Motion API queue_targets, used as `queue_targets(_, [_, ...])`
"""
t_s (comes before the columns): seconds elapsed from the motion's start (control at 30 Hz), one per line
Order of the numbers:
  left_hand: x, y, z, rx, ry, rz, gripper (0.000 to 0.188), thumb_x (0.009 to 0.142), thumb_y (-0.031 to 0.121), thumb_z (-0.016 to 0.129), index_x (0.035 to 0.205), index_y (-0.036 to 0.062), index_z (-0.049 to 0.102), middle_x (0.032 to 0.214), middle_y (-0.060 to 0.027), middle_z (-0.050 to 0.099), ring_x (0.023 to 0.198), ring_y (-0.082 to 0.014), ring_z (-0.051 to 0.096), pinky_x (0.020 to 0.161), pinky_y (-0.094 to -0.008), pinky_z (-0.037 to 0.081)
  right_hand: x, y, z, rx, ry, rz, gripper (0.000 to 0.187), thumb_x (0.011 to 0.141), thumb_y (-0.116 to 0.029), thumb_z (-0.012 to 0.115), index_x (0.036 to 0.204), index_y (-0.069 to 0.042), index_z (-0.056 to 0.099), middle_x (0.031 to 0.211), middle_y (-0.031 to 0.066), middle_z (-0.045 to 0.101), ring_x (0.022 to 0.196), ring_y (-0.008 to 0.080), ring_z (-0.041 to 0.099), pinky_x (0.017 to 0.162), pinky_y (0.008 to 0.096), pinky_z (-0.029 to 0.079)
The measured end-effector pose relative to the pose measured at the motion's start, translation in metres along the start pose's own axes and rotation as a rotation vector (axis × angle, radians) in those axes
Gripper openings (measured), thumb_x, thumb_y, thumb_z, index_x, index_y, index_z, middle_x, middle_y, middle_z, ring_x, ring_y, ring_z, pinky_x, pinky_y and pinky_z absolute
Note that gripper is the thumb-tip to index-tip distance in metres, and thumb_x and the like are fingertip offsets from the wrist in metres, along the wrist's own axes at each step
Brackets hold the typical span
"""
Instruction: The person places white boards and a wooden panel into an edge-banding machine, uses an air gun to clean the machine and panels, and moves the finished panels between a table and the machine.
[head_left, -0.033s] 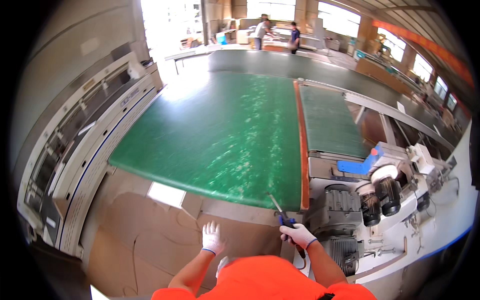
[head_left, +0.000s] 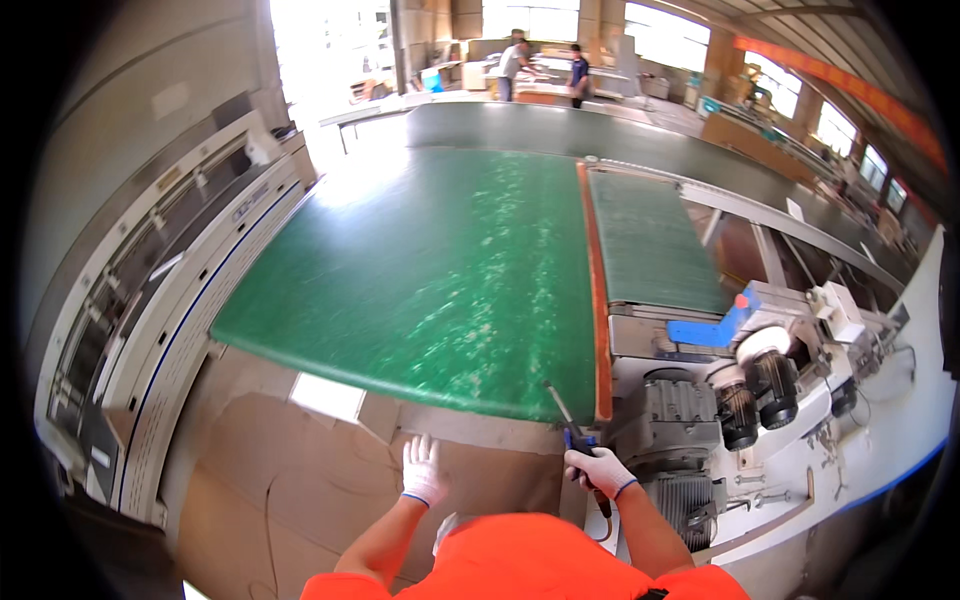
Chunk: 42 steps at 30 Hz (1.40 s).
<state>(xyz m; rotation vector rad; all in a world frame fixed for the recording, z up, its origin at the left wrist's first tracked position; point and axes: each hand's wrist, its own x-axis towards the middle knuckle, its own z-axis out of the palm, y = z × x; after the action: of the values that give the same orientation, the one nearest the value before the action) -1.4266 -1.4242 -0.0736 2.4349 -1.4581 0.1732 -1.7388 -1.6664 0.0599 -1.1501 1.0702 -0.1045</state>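
Note:
My right hand (head_left: 602, 470), in a white glove, is closed around the grip of a blue and black air blow gun (head_left: 575, 438). Its long thin metal nozzle points up and away over the near right corner of a green conveyor belt (head_left: 400, 290). A brown hose (head_left: 603, 502) hangs from the gun below my hand. Pale dust and scuffs streak the belt's right half. My left hand (head_left: 425, 472), gloved too, is held out in front of the belt's near edge, fingers stretched, holding nothing.
Along the left runs a long white machine (head_left: 190, 310). An orange-brown strip (head_left: 597, 300) borders the belt's right side. Right of it stand motors (head_left: 682, 415) and a white surface with wrenches (head_left: 772, 497). Two people (head_left: 512, 70) work at the back. A white box-like piece (head_left: 328, 396) sits under the belt.
The blow gun and my right hand have shifted slightly right relative to the belt, nearer the orange-brown strip. The whole view has turned a little. My left hand stays outstretched.

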Motion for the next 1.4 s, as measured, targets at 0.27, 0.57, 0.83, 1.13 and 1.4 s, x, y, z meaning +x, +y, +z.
queue_targets(0.27, [0.173,0.034,-0.008,-0.167,0.134,0.207,0.068,0.088,0.043,0.073,0.14,0.001,0.059,0.15,-0.0243,0.053,0.145,-0.0467,0.042,0.122,-0.0607,0.029,0.012,-0.015,-0.041,0.311,0.189,-0.139,0.023,0.097,-0.024,0.072,0.092,-0.002,0.07,0.075,0.0094,0.072,0.048,0.0125,0.059,0.042,0.0304,0.045])
queue_targets(0.57, [0.273,0.035,0.012,-0.197,0.082,0.28,0.063,0.093,0.044,0.069,0.139,0.0013,0.06,0.151,-0.0236,0.052,0.146,-0.0446,0.042,0.122,-0.0589,0.029,0.087,-0.051,-0.054,0.727,0.154,-0.194,0.034,0.105,-0.036,0.063,0.107,-0.002,0.066,0.09,0.0179,0.076,0.054,0.022,0.065,0.048,0.0377,0.055])
queue_targets(0.83, [0.322,0.026,0.019,-0.225,0.087,0.364,0.055,0.093,0.038,0.069,0.134,0.0021,0.063,0.148,-0.0218,0.056,0.142,-0.0432,0.046,0.12,-0.0572,0.033,0.09,-0.055,-0.046,0.799,0.265,-0.092,0.031,0.105,-0.036,0.063,0.104,-0.006,0.067,0.088,0.0159,0.075,0.053,0.0207,0.064,0.047,0.0392,0.055])
queue_targets(1.13, [0.39,0.033,0.047,-0.251,0.167,0.336,0.048,0.089,0.033,0.069,0.127,0.002,0.067,0.143,-0.0196,0.059,0.139,-0.0408,0.048,0.119,-0.0546,0.035,0.094,-0.054,-0.028,0.692,0.391,-0.165,0.03,0.104,-0.032,0.065,0.105,-0.002,0.067,0.088,0.0154,0.075,0.053,0.0211,0.064,0.047,0.0396,0.055])
queue_targets(1.4, [0.379,0.058,0.047,-0.295,0.152,0.362,0.047,0.088,0.031,0.071,0.125,0.0018,0.068,0.142,-0.0201,0.06,0.139,-0.0414,0.049,0.12,-0.0548,0.035,0.093,-0.05,-0.032,0.69,0.348,-0.163,0.03,0.104,-0.031,0.065,0.105,-0.001,0.067,0.089,0.0159,0.076,0.053,0.0218,0.065,0.047,0.0399,0.055])
